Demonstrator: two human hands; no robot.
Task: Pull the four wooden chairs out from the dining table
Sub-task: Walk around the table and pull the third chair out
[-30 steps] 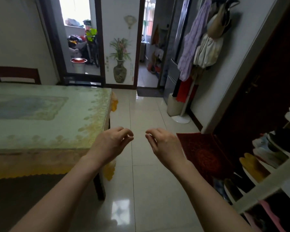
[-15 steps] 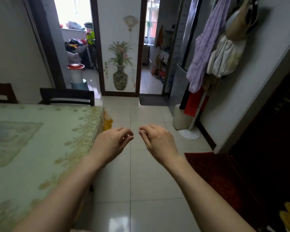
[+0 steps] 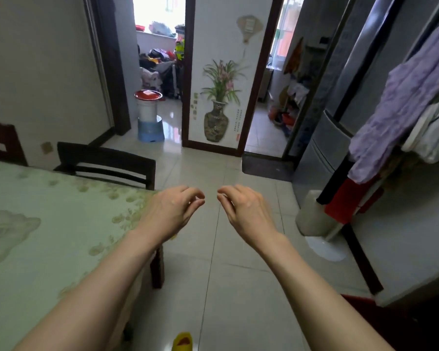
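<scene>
Since the earlier frames: viewpoint advanced along the table's end, so that the dark chair (image 3: 104, 164) at the far side, previously small and distant, now stands large just beyond and left of the hands; both hands keep the same raised, half-curled pose throughout. Item, left hand (image 3: 171, 211): fingers loosely curled, empty, gripping nothing, hovering over the corner of the dining table (image 3: 48, 236) with its green patterned cloth. Item, right hand (image 3: 246, 211): likewise loosely curled and empty, held over bare floor tile, close beside the left hand with a small gap between their fingertips. Item, nearest chair: backrest upright, tucked against the far edge of the table, ahead of and to the left of the left hand, not touched. Item, second chair (image 3: 3, 143): only part of its backrest shows at the frame's left border, farther left of both hands, also at the table's far side; how far in it sits cannot be told. Remaining two chairs: not in view. Progress, as a judgement: neither visible chair appears pulled out, and neither hand has a hold, so the pulling seems not yet begun on this side; the present step looks like an approach toward the nearest backrest. Left to do: grasp that backrest, draw it clear, then the others.
</scene>
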